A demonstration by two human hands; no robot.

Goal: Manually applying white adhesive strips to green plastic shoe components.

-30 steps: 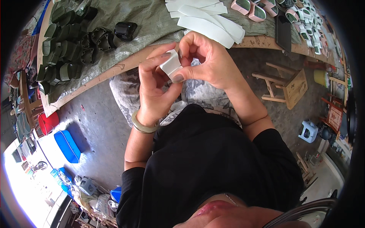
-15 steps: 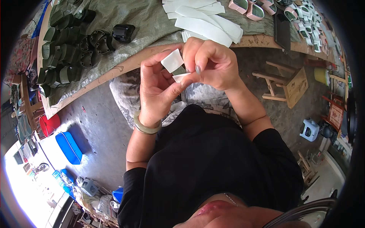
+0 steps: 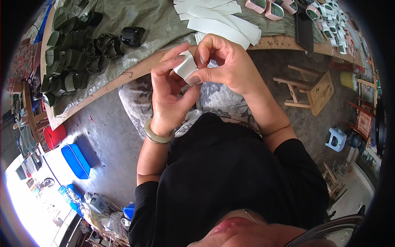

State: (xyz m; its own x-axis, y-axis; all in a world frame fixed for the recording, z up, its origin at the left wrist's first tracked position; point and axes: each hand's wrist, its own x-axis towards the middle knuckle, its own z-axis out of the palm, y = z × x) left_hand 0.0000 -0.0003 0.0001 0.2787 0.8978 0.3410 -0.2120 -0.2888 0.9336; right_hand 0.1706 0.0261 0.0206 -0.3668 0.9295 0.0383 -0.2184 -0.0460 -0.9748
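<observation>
Above my lap, near the table edge, both hands meet at a small white boxy piece (image 3: 186,67) with a folded face and a crisp edge. My left hand (image 3: 166,84) grips it from the left, its fingers bent along the upper side and its thumb lower down. My right hand (image 3: 228,68) is closed at the opposite side, its thumb pressing on the lower corner and its fingers curled above. The inside of the piece is hidden from this view. Just beyond my hands, white strips (image 3: 222,24) lie overlapping on the table.
A green woven sheet (image 3: 160,20) covers the table. Dark green curved shells (image 3: 68,57) and a glossy black piece (image 3: 132,36) lie left; pink-rimmed pieces (image 3: 273,11) and a dark flat slab (image 3: 303,31) lie right. A wooden stool (image 3: 321,92) and a blue tub (image 3: 75,160) stand on the floor.
The white piece has turned in my hands, and the green part and gap seen before are now hidden. My right thumb has moved left onto its lower corner; the right fingers have loosened slightly.
</observation>
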